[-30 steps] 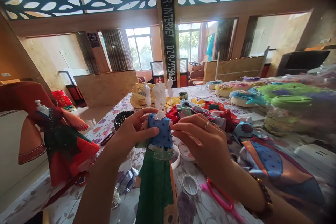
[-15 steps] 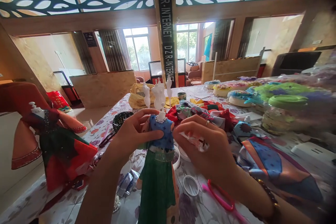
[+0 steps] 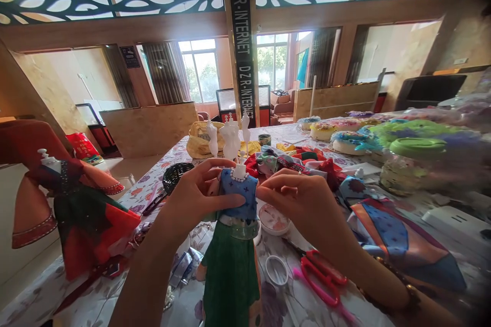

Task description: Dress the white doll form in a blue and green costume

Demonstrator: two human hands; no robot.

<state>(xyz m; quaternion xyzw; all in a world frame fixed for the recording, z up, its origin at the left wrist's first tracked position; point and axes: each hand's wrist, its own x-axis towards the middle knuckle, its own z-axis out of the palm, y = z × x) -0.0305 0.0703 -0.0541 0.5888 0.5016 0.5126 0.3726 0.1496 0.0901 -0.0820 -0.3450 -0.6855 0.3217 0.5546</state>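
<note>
Green skirt (image 3: 232,278): below both hands
Dressed mannequin (image 3: 238,235): between the hands, long axis near upright, neck up
Left hand (image 3: 201,191): holding it at the blue top (image 3: 245,189)
Right hand (image 3: 305,199): fingertips at the opposite edge; cannot tell whether pinching
Bare mannequins (image 3: 230,140): beyond both

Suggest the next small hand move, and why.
Probably smooth the blue top at its side edge with the right hand: those fingertips are right at that edge, while the left hand holds the other side, thumb across the front.
</note>
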